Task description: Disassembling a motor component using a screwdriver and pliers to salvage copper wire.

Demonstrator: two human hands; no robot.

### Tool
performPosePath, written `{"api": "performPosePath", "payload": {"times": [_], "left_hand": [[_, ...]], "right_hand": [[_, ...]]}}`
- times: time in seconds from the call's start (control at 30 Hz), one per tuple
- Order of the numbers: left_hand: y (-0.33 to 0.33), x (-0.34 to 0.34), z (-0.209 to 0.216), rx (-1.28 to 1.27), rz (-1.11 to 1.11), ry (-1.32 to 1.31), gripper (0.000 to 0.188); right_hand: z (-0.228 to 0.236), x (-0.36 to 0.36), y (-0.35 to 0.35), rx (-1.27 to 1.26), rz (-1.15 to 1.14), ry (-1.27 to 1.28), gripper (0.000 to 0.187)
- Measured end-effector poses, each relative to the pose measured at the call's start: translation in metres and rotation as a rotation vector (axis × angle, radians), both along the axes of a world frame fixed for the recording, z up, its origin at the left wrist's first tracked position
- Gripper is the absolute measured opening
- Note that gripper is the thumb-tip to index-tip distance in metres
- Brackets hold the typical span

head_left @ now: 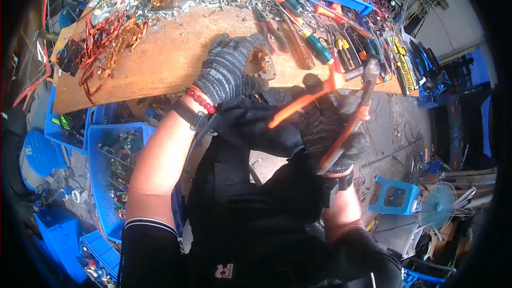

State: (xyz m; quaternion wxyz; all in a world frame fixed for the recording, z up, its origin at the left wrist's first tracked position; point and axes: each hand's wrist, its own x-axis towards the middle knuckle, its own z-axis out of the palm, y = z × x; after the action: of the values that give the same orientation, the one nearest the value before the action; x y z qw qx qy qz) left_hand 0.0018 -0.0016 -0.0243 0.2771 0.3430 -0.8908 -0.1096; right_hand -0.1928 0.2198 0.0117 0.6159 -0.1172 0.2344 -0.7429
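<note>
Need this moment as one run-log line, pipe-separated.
left hand: beside copper-wound metal piece, contact unclear | right hand: holding orange-handled tool, handles spread | wooden bench: reddish wire bundle at left

Your left hand (pixel 226 69) holds a copper-wound metal piece (pixel 260 60) on the tabletop (pixel 170 42). Your right hand (pixel 324 128) grips orange-handled pliers (pixel 336 81). Reddish wires (pixel 109 42) lie left of your left hand.

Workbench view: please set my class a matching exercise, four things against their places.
1. Orange-handled cutters
2. Red beaded bracelet
3. Blue plastic stool
4. Tangled copper-coloured wire

A. On the floor at right
B. Left end of the wooden bench
C. In the right hand
D. At the wrist of the left hand

Pairs: 1-C, 2-D, 3-A, 4-B
</note>
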Motion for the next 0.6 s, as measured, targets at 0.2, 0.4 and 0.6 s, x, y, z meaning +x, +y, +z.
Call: {"api": "performPosePath", "payload": {"times": [0.2, 0.4, 0.6], "left_hand": [[0.003, 0.006, 0.008, 0.099, -0.013, 0.223, 0.084], [0.007, 0.002, 0.000, 0.050, -0.017, 0.247, 0.085], [0.009, 0.004, 0.007, 0.054, 0.054, 0.077, 0.081]], "right_hand": [[0.034, 0.019, -0.029, 0.005, -0.046, 0.661, 0.063], [0.036, -0.010, -0.047, 0.185, 0.294, 1.767, 0.040], [0.036, -0.017, -0.078, -0.025, 0.110, 2.227, 0.041]]}}
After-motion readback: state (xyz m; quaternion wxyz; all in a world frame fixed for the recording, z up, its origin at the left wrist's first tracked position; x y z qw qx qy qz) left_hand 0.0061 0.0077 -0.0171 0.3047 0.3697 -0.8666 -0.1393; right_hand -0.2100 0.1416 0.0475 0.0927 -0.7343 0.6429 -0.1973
